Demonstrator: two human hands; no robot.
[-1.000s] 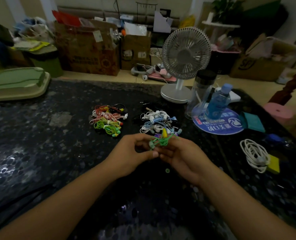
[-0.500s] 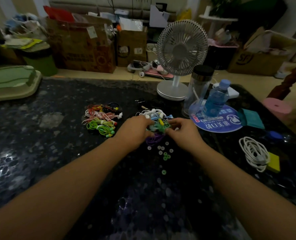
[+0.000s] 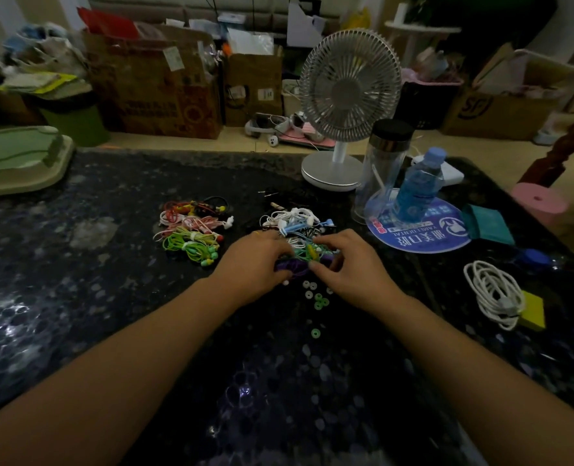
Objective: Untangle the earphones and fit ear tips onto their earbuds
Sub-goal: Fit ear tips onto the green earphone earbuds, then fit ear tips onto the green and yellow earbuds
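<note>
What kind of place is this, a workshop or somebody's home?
Probably a lived-in home room: cardboard boxes on the floor, a desk fan and water bottle on a dark stone table.

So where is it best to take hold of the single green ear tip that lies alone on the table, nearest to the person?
Probably pinch the green ear tip by its outer rim, coming straight down from above. It lies flat, hole up, with bare table all around, so fingertips fit on opposite sides. The right hand is nearer.

Purple earphones (image 3: 292, 265), speckled black table (image 3: 110, 297)
</note>
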